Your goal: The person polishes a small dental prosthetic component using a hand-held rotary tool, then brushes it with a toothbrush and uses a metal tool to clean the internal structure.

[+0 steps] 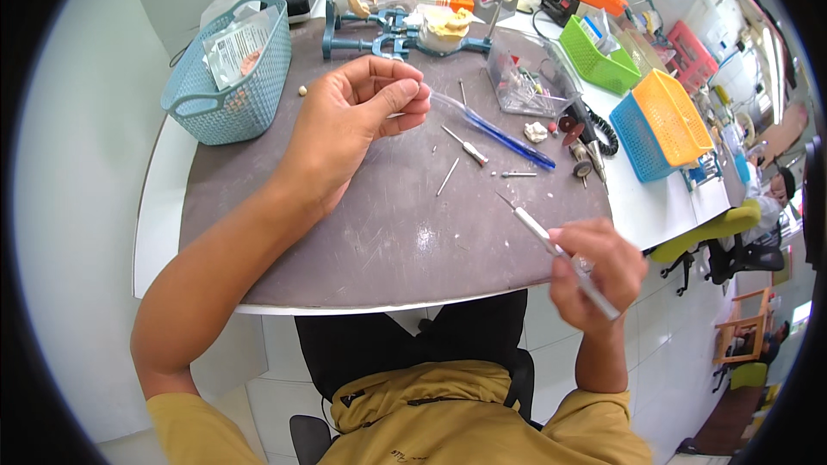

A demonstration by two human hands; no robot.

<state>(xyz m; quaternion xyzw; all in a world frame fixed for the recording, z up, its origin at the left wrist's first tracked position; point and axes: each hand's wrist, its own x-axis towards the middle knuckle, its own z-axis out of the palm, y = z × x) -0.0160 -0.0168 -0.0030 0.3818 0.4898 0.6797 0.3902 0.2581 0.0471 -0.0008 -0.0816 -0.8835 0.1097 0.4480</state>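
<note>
My left hand (357, 116) is over the far middle of the desk, thumb and fingers pinched together. Whatever lies between those fingertips is too small or hidden to name. Close by the fingertips is the clear end of a blue pen-like stick (508, 138), which slants away to the right; whether they touch I cannot tell. Over the desk's near right edge, my right hand (596, 274), slightly blurred, grips a slim silver-white pointed hand tool (536, 228). Its fine tip points up and left, above the desk mat (379, 241). A short white-handled pointed tool (470, 150) and small metal burs (519, 174) lie between the hands.
A blue-grey basket (228, 103) stands at left. Behind my left hand is a blue articulator (388, 30) with plaster dental casts (444, 27). At right are a clear box (530, 82), a rotary handpiece (594, 151), green (603, 60) and yellow-blue baskets (659, 125).
</note>
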